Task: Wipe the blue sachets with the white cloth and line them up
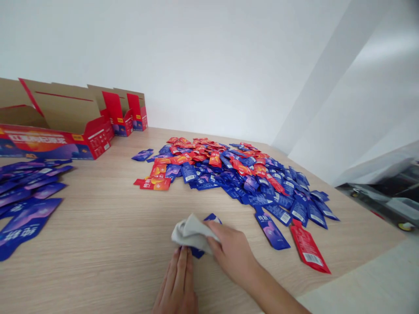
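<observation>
My right hand [233, 253] grips a folded pale grey cloth [191, 231] and presses it on a blue sachet [197, 252] lying on the table. The cloth and hand cover most of this sachet; only its corners show. My left hand [178, 283] lies with its fingers straight and side by side, the tips at the sachet's near edge beside the cloth. Just right of my right hand, a blue and purple sachet [271, 229] and a red sachet [308, 246] lie apart on the tabletop.
A large heap of blue and red sachets [222, 168] spreads over the back right of the wooden table [108, 218]. Blue sachets [29, 218] lie fanned at the left. Open red cardboard boxes [49, 139] stand behind them by the white wall. Dark equipment [382, 196] sits beyond the right edge.
</observation>
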`<move>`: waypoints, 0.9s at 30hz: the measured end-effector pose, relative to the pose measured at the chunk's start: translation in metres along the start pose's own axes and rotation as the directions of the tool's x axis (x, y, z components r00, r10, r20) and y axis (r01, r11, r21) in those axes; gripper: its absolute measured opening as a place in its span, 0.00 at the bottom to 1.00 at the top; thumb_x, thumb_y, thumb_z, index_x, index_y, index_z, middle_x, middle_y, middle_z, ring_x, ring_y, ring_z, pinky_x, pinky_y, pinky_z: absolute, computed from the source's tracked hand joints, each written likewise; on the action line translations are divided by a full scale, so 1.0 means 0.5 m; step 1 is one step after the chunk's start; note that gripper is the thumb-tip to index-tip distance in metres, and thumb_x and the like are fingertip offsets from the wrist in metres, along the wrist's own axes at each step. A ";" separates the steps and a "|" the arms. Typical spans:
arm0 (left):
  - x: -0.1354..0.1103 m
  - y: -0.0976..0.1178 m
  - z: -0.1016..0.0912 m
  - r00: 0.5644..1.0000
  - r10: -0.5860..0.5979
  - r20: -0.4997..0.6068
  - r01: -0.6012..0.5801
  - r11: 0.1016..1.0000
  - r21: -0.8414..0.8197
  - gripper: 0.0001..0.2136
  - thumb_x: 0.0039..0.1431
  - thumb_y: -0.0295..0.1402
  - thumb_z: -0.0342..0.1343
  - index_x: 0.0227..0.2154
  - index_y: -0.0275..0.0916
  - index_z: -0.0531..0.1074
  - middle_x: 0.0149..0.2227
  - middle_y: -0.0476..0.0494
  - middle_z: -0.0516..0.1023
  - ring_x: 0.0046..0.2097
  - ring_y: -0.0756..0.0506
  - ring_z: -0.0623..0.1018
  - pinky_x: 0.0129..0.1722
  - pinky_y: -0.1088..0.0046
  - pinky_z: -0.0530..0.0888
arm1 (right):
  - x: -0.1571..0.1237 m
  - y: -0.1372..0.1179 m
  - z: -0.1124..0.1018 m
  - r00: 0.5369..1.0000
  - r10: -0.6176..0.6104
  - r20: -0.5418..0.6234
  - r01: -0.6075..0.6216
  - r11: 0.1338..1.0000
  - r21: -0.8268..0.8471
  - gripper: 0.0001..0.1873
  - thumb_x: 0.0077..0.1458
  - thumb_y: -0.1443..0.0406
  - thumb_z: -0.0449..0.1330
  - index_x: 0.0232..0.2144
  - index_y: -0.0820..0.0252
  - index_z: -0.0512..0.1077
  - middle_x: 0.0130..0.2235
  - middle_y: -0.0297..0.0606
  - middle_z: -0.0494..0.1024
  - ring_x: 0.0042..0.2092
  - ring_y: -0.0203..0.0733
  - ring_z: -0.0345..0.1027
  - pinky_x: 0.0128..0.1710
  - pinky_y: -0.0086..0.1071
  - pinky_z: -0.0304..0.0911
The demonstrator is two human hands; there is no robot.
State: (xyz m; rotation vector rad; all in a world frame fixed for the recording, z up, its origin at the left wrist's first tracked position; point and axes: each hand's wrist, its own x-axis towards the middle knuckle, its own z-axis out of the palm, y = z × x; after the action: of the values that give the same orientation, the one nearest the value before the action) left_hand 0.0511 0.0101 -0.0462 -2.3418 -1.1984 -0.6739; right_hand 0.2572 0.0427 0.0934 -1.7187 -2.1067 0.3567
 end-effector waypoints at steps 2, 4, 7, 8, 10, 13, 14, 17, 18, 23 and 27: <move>0.003 0.001 -0.005 1.000 -0.020 0.009 0.020 1.000 0.000 0.35 0.59 0.33 0.48 0.71 0.35 0.52 0.64 0.38 0.71 0.65 0.40 0.70 0.63 0.60 0.71 | 0.010 0.019 -0.008 0.972 0.220 -0.088 -0.227 0.970 -0.088 0.18 0.68 0.66 0.51 0.55 0.56 0.73 0.47 0.43 0.85 0.47 0.47 0.80 0.46 0.33 0.68; 0.004 0.002 -0.007 0.999 -0.044 0.001 0.044 0.999 -0.005 0.36 0.59 0.32 0.48 0.71 0.32 0.51 0.64 0.37 0.71 0.65 0.40 0.70 0.62 0.63 0.72 | 0.016 0.030 -0.017 0.929 0.338 -0.151 -0.356 0.928 -0.114 0.18 0.70 0.64 0.48 0.55 0.58 0.73 0.42 0.45 0.85 0.43 0.49 0.81 0.42 0.34 0.68; 0.000 0.002 -0.006 0.999 -0.038 0.003 0.038 0.999 -0.019 0.37 0.58 0.32 0.49 0.71 0.30 0.50 0.64 0.37 0.73 0.65 0.41 0.70 0.60 0.64 0.73 | 0.008 0.012 -0.015 0.980 0.154 -0.124 -0.155 0.988 0.006 0.19 0.71 0.63 0.48 0.57 0.54 0.71 0.44 0.40 0.85 0.45 0.45 0.80 0.44 0.32 0.68; -0.001 0.001 -0.006 1.000 -0.029 0.009 0.029 0.999 -0.020 0.36 0.58 0.32 0.49 0.70 0.31 0.51 0.63 0.37 0.73 0.65 0.41 0.71 0.60 0.64 0.74 | 0.003 0.003 -0.011 0.996 0.032 -0.083 -0.027 0.998 0.051 0.19 0.70 0.64 0.49 0.58 0.52 0.71 0.47 0.39 0.84 0.48 0.43 0.79 0.47 0.31 0.68; -0.002 0.000 -0.009 0.999 -0.013 0.038 0.014 1.000 -0.017 0.35 0.58 0.32 0.49 0.69 0.30 0.55 0.64 0.37 0.72 0.65 0.40 0.71 0.60 0.65 0.74 | -0.001 -0.006 -0.004 0.994 -0.110 -0.002 0.109 0.991 0.081 0.19 0.67 0.66 0.53 0.58 0.50 0.72 0.52 0.37 0.83 0.52 0.42 0.77 0.52 0.31 0.66; 0.002 0.001 -0.018 0.996 -0.009 0.084 0.010 1.000 -0.004 0.33 0.58 0.33 0.49 0.67 0.28 0.58 0.66 0.35 0.69 0.67 0.39 0.69 0.61 0.65 0.73 | 0.009 0.019 -0.006 0.988 0.149 -0.034 -0.151 0.987 -0.059 0.18 0.67 0.66 0.52 0.55 0.55 0.74 0.47 0.42 0.85 0.48 0.47 0.80 0.48 0.34 0.68; 0.004 0.001 -0.019 0.996 -0.010 0.091 0.010 1.000 -0.001 0.33 0.59 0.34 0.49 0.67 0.28 0.59 0.67 0.35 0.68 0.67 0.39 0.68 0.61 0.65 0.73 | 0.014 0.031 -0.009 0.963 0.256 -0.088 -0.263 0.960 -0.091 0.18 0.68 0.65 0.51 0.55 0.59 0.74 0.44 0.46 0.85 0.46 0.50 0.81 0.45 0.36 0.68; 0.005 0.004 -0.019 0.998 -0.013 0.069 0.013 1.000 0.007 0.33 0.59 0.35 0.49 0.67 0.28 0.59 0.66 0.35 0.69 0.67 0.39 0.67 0.62 0.64 0.73 | 0.014 0.038 -0.011 0.934 0.319 -0.162 -0.333 0.940 -0.074 0.21 0.71 0.62 0.46 0.56 0.61 0.72 0.41 0.46 0.85 0.42 0.51 0.81 0.40 0.36 0.69; 0.005 0.004 -0.018 0.998 -0.009 0.067 0.009 1.000 0.008 0.33 0.59 0.35 0.49 0.67 0.29 0.60 0.66 0.35 0.69 0.67 0.39 0.67 0.62 0.64 0.73 | 0.010 0.029 -0.009 0.960 0.239 -0.144 -0.246 0.969 -0.036 0.20 0.71 0.63 0.47 0.57 0.58 0.71 0.43 0.44 0.85 0.44 0.49 0.80 0.42 0.35 0.69; 0.004 0.005 -0.024 0.996 -0.006 0.083 0.005 1.000 0.008 0.32 0.59 0.35 0.50 0.66 0.29 0.61 0.66 0.36 0.70 0.67 0.39 0.67 0.62 0.65 0.73 | -0.001 -0.002 0.002 0.999 -0.040 0.016 0.039 0.999 0.015 0.18 0.66 0.67 0.54 0.56 0.52 0.73 0.51 0.39 0.83 0.51 0.44 0.78 0.51 0.32 0.67; 0.012 0.006 -0.028 0.998 -0.026 0.064 0.025 1.000 0.012 0.33 0.59 0.34 0.49 0.67 0.29 0.59 0.66 0.37 0.69 0.67 0.41 0.68 0.62 0.67 0.72 | 0.014 0.033 -0.012 0.932 0.338 -0.130 -0.355 0.924 -0.144 0.18 0.71 0.63 0.48 0.54 0.58 0.73 0.40 0.45 0.85 0.41 0.50 0.81 0.40 0.35 0.68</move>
State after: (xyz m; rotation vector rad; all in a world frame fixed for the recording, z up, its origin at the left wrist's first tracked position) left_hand 0.0535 0.0043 -0.0321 -2.3583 -1.2587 -0.6037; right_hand 0.2732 0.0530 0.0924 -2.1656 -1.7983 0.1879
